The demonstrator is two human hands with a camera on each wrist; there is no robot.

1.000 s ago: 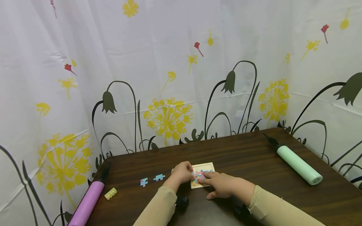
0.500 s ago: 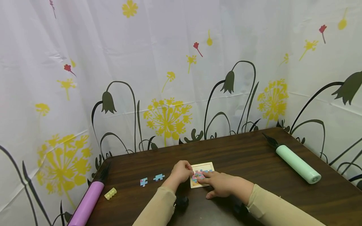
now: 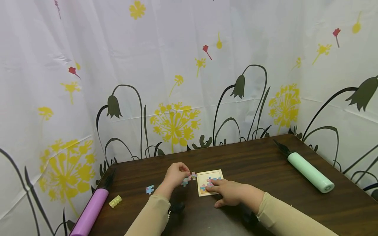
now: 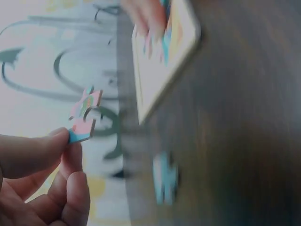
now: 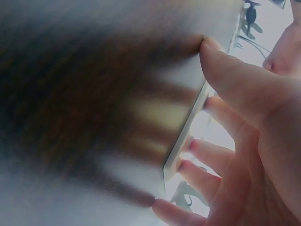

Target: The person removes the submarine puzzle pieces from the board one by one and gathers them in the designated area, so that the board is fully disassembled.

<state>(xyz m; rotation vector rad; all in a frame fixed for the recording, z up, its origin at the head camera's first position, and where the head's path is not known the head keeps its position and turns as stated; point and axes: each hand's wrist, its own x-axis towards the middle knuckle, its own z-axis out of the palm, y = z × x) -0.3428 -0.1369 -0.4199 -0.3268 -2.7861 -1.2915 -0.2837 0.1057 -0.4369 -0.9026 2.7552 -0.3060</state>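
Beside tray (image 3: 210, 173) — piece (image 3: 193, 176) being lifted
Left hand (image 3: 175, 174) is pinching it; right hand (image 3: 229, 192), fingers flat, is steadying tray — alignment likely needed.

The person wears a long-sleeved beige knit top; each sleeve ends at the wrist. Both hands, left hand (image 3: 174, 174) and right hand (image 3: 231, 193), are bare. A dark wrist-mounted device sits under each forearm.
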